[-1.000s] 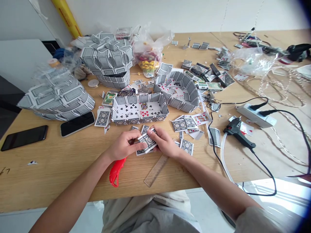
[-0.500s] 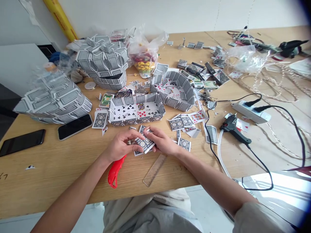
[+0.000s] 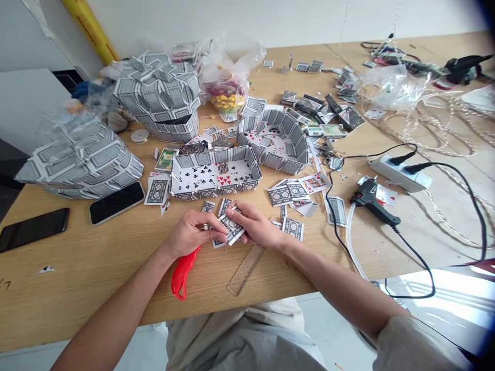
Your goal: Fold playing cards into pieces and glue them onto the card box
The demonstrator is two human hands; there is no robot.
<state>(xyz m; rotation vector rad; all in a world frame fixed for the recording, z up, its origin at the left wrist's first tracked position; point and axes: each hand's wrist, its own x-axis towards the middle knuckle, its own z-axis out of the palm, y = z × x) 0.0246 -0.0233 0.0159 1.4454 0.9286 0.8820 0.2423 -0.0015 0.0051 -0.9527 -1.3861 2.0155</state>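
As my left hand [image 3: 193,233] pinches near edge of patterned card piece [image 3: 232,228], my right hand [image 3: 258,225] grips its far side, fingers closed round it. Piece sits just above bench [image 3: 96,273], between both hands. Red handle [image 3: 181,275] lies by left hand, clear ruler [image 3: 243,273] near right wrist. Open card box [image 3: 216,191] stands just beyond; glue gun [image 3: 373,202] well apart, to right.

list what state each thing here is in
Left hand: pinching cards
Right hand: holding cards
Rectangular box: open
Many-sided box: open
Tall box: lid ajar
Outer phone: screen dark
Inner phone: screen dark
Power strip: two plugs in
Glue gun: lying down
Ruler: lying flat
Red handle: partly covered
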